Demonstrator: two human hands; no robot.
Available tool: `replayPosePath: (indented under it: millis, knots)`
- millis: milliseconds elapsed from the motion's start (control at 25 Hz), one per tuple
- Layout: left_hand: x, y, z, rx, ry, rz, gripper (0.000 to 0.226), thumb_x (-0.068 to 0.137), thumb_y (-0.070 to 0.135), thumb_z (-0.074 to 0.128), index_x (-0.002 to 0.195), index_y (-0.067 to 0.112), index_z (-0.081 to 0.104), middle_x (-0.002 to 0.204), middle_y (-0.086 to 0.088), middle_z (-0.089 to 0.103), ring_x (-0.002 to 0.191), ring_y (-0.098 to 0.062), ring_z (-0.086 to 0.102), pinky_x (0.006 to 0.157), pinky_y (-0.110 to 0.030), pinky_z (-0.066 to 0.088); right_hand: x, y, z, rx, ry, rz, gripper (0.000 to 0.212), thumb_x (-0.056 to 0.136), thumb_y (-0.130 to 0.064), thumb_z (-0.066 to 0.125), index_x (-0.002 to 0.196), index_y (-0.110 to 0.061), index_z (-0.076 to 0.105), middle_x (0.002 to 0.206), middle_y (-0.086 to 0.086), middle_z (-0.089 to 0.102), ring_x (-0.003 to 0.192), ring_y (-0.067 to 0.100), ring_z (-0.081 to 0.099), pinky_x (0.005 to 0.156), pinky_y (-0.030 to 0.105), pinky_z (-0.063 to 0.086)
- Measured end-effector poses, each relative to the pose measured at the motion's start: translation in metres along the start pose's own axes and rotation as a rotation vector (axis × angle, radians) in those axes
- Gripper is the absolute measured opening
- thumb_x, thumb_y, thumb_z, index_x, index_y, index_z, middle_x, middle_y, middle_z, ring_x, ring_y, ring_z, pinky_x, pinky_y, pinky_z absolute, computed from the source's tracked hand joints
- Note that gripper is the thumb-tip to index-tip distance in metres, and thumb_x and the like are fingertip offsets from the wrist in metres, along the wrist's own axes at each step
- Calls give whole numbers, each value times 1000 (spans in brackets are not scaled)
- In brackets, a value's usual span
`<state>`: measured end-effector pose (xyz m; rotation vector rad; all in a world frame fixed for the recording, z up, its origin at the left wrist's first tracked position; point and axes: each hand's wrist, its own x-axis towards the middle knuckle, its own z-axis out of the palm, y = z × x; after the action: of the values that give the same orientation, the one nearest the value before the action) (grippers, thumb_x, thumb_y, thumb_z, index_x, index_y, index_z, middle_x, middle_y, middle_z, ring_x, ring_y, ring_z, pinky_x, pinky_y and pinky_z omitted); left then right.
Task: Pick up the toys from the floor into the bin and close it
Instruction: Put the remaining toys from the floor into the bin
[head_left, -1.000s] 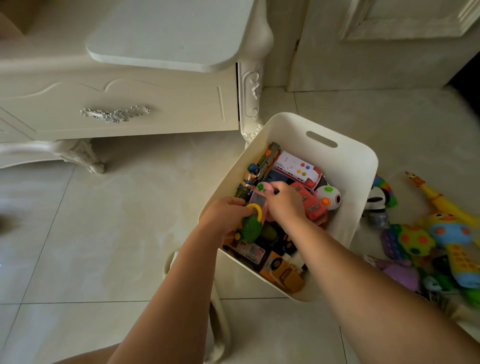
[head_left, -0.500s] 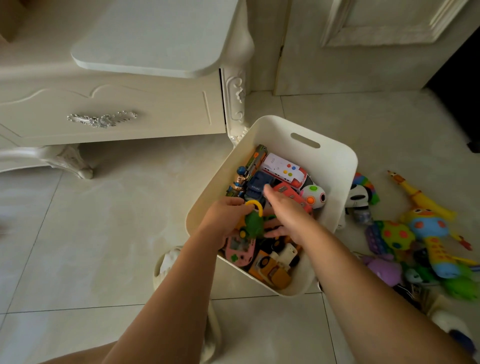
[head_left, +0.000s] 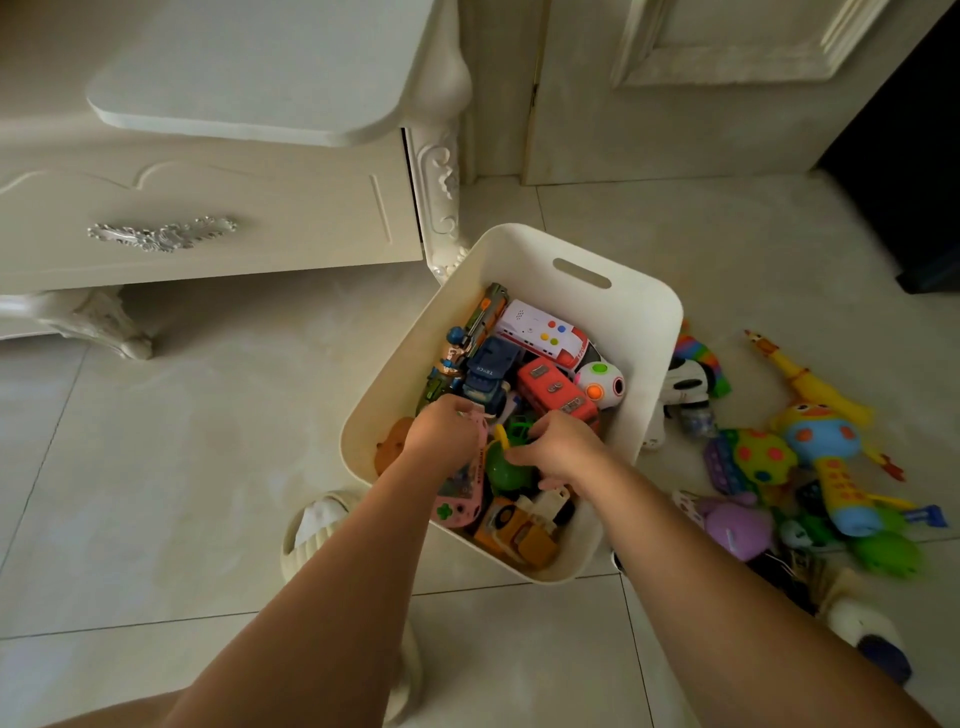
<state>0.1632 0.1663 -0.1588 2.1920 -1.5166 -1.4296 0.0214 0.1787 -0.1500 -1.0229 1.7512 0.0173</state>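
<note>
The white bin (head_left: 652, 312) stands open on the tiled floor, holding several toys: a red bus (head_left: 556, 392), a white vehicle (head_left: 540, 332), a blue truck (head_left: 488, 371) and a yellow truck (head_left: 519, 530). Both hands are inside it near the front wall. My left hand (head_left: 441, 431) curls over the top of a pink handheld game (head_left: 462, 499) that stands on end. My right hand (head_left: 561, 449) pinches a green toy (head_left: 506, 470) with a yellow ring. More toys lie on the floor to the right: a purple toy (head_left: 732, 525), a spotted toy (head_left: 763, 457) and a blue-and-yellow duck (head_left: 826, 441).
A cream cabinet (head_left: 208, 234) with a carved leg (head_left: 441, 208) stands just behind the bin's left corner, with a white rounded board (head_left: 260, 78) on top. A door (head_left: 675, 104) is at the back. A pale slipper (head_left: 317, 525) shows beneath my left arm.
The pink game went from my right hand down to the bin's front wall, where my left hand now grips it. The green toy passed from left hand to right. The view shifted slightly.
</note>
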Motion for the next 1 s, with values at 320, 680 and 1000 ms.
replayPosePath:
  millis: [320, 680, 1000]
  knots:
    - [-30, 45, 12, -34, 113, 135, 37, 91, 11, 44, 124, 18, 60, 118, -4, 65, 96, -23, 63, 83, -35, 54, -44, 7, -5, 125, 340, -360, 27, 94, -27, 57, 119, -18, 54, 114, 0, 63, 103, 20, 60, 80, 31, 48]
    - [-72, 136, 111, -215, -138, 416, 35, 89, 3, 39, 100, 21, 66, 92, -2, 69, 82, -21, 67, 76, -33, 56, -38, 131, -117, 426, 869, -162, 26, 98, -14, 43, 116, -13, 62, 118, 10, 64, 107, 29, 60, 76, 29, 43]
    - [0, 132, 221, -145, -125, 87, 52, 92, 9, 52, 142, 9, 37, 137, -9, 49, 126, -26, 49, 92, -24, 39, 50, 226, -130, 133, 592, 87, 75, 85, -29, 69, 148, -20, 30, 141, 24, 37, 124, 43, 44, 98, 44, 44]
